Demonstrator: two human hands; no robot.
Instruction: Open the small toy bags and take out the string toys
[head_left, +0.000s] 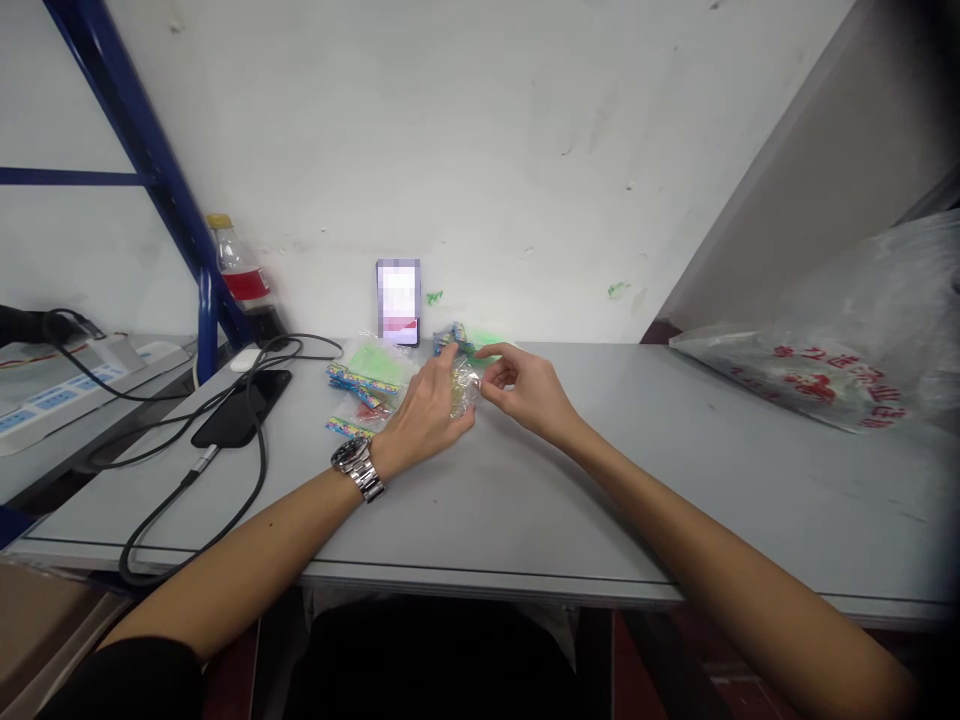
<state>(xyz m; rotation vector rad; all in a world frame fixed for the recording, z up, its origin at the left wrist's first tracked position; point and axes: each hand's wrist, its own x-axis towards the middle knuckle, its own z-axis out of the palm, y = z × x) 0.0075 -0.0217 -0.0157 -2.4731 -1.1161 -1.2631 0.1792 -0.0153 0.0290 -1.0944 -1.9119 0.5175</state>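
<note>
**Both hands on a clear packet near the desk's back edge**

Right hand pinches the small clear packet; left hand cups it, fingers loosely curled, apparently gripping. Colourful packets lie just left, a phone and cable toward the left edge. The slick film could slip and spill its contents.

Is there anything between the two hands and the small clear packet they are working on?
Nothing visible: the left hand and right hand both already touch the clear packet. The colourful packets lie to its left, apart.
</note>
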